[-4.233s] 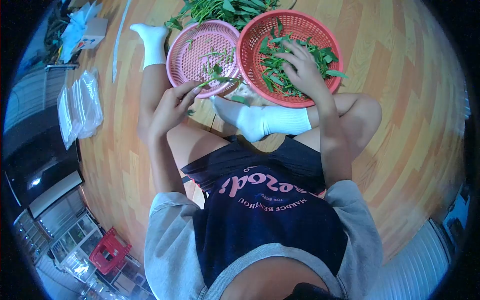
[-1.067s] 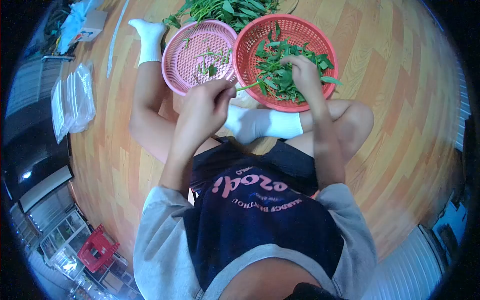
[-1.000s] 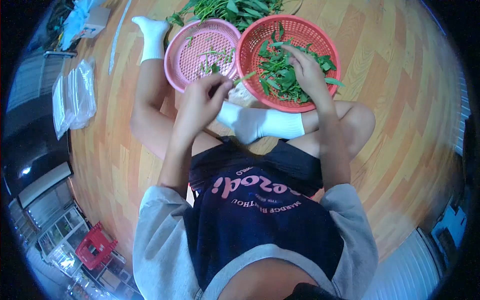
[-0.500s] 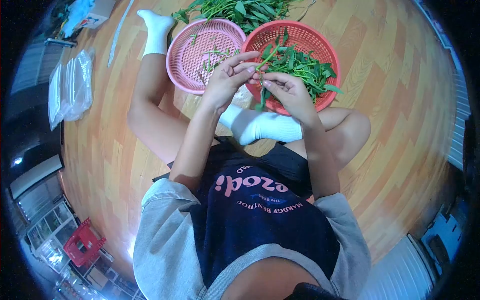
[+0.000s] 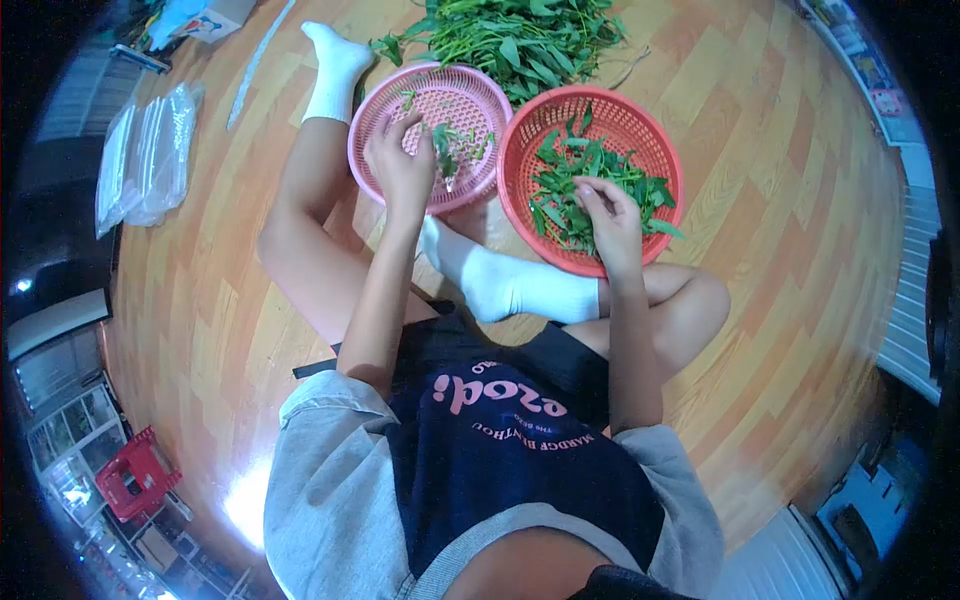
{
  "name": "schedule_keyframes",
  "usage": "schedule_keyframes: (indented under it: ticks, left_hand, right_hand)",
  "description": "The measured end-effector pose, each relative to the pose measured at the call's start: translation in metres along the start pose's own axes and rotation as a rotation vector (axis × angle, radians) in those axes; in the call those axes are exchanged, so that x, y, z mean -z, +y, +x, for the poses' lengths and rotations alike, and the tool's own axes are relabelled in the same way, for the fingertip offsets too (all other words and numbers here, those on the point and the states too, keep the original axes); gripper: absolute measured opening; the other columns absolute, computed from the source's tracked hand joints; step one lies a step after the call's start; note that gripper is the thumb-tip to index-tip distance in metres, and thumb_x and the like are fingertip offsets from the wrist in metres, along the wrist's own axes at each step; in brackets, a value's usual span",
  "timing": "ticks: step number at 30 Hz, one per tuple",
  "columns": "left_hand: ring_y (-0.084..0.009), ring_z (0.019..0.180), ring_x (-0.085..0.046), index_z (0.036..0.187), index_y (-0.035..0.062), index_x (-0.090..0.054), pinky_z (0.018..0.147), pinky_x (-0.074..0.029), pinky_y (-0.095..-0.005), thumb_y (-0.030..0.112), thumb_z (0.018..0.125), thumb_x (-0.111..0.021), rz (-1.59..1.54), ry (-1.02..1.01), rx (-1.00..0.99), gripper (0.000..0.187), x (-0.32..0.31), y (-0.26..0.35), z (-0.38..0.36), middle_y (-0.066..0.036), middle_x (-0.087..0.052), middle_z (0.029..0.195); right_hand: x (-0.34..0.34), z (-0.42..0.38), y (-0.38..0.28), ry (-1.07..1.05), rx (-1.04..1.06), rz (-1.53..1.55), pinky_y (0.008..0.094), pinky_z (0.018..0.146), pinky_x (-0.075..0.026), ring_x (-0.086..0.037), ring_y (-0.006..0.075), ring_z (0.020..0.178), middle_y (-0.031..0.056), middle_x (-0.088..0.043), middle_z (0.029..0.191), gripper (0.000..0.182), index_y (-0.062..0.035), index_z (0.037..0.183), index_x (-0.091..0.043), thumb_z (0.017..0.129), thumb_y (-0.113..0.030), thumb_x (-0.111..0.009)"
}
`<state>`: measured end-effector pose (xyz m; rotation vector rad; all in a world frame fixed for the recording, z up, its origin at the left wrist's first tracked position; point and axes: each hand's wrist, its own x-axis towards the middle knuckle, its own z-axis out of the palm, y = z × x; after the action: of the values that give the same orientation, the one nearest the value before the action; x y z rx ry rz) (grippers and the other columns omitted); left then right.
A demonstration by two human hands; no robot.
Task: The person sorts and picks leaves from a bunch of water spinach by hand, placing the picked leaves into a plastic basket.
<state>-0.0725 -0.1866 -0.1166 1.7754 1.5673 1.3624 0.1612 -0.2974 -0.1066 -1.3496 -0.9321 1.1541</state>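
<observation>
My left hand is over the pink basket, its thumb and fingers apart and holding nothing visible. Just beside its thumb is a blurred bit of greens, and short stem pieces lie scattered on the basket's bottom. To the right, my right hand is over the red basket with thumb and fingertips drawn together. Leafy green cuttings fill much of that basket under the fingers. Whether a sprig is between those fingertips is hard to make out against the leaves.
A large pile of long-stemmed leafy greens lies on the wooden floor behind both baskets. Clear plastic bags lie at the left. My white-socked foot is close in front of the baskets. A red stool stands at lower left.
My hands have moved apart: before, they met over the red basket around a green stem. The left is now over the pink basket, the right lower over the red one.
</observation>
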Motion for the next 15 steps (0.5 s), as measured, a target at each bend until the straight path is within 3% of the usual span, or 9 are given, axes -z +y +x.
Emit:
schedule_keyframes:
  ticks: [2, 3, 5, 8, 11, 15]
  left_hand:
    - [-0.0314, 0.079, -0.061, 0.089, 0.0002, -0.064, 0.082, -0.043, -0.0371, 0.016, 0.073, -0.060, 0.374, 0.106, -0.224, 0.022, -0.013, -0.025, 0.021, -0.016, -0.064, 0.085]
    - [-0.0314, 0.079, -0.061, 0.089, 0.0002, -0.064, 0.082, -0.043, -0.0371, 0.016, 0.073, -0.060, 0.372, 0.121, -0.229, 0.022, -0.022, -0.028, 0.035, -0.016, -0.064, 0.085]
    - [-0.0328, 0.080, -0.061, 0.089, 0.0023, -0.064, 0.078, -0.045, -0.0392, 0.023, 0.074, -0.062, 0.251, -0.042, 0.017, 0.026, -0.046, -0.028, 0.061, -0.018, -0.064, 0.084]
    - [-0.0324, 0.080, -0.061, 0.087, 0.0029, -0.065, 0.074, -0.046, -0.0415, 0.029, 0.075, -0.062, 0.482, -0.157, 0.067, 0.029, -0.084, -0.039, 0.097, -0.018, -0.063, 0.082]
    - [-0.0327, 0.077, -0.061, 0.084, 0.0019, -0.065, 0.070, -0.047, -0.0431, 0.031, 0.077, -0.061, 0.389, -0.275, 0.189, 0.031, -0.108, -0.054, 0.120, -0.019, -0.063, 0.079]
    - [-0.0353, 0.072, -0.061, 0.081, 0.0026, -0.065, 0.068, -0.047, -0.0433, 0.033, 0.078, -0.058, 0.323, -0.263, 0.113, 0.031, -0.113, -0.057, 0.126, -0.021, -0.062, 0.077]
  right_hand:
    - [0.006, 0.004, 0.013, 0.074, -0.001, 0.008, 0.0188, 0.068, -0.044, -0.054, 0.0057, 0.073, 0.0019, -0.060, 0.083, 0.017, 0.0026, 0.098, -0.060, 0.086, -0.009, -0.054]
    - [0.006, 0.004, 0.016, 0.068, 0.013, 0.006, 0.0188, 0.068, -0.044, -0.054, 0.0057, 0.073, 0.0019, -0.060, 0.083, 0.017, 0.0026, 0.098, -0.060, 0.086, -0.009, -0.054]
    - [0.008, 0.002, 0.019, 0.117, -0.029, 0.031, 0.0192, 0.068, -0.044, -0.054, 0.0062, 0.073, 0.0023, -0.060, 0.082, 0.018, 0.0026, 0.098, -0.060, 0.086, -0.009, -0.054]
    - [0.010, 0.002, 0.025, 0.112, 0.012, 0.001, 0.0196, 0.068, -0.044, -0.054, 0.0072, 0.073, 0.0033, -0.060, 0.083, 0.018, 0.0027, 0.099, -0.059, 0.087, -0.010, -0.054]
    - [0.011, 0.003, 0.027, 0.134, 0.009, 0.009, 0.0197, 0.068, -0.044, -0.054, 0.0075, 0.073, 0.0042, -0.060, 0.083, 0.019, 0.0027, 0.099, -0.059, 0.087, -0.011, -0.054]
    - [0.015, 0.004, 0.026, 0.143, -0.009, 0.023, 0.0197, 0.068, -0.044, -0.055, 0.0075, 0.073, 0.0043, -0.060, 0.083, 0.019, 0.0030, 0.099, -0.059, 0.088, -0.011, -0.053]
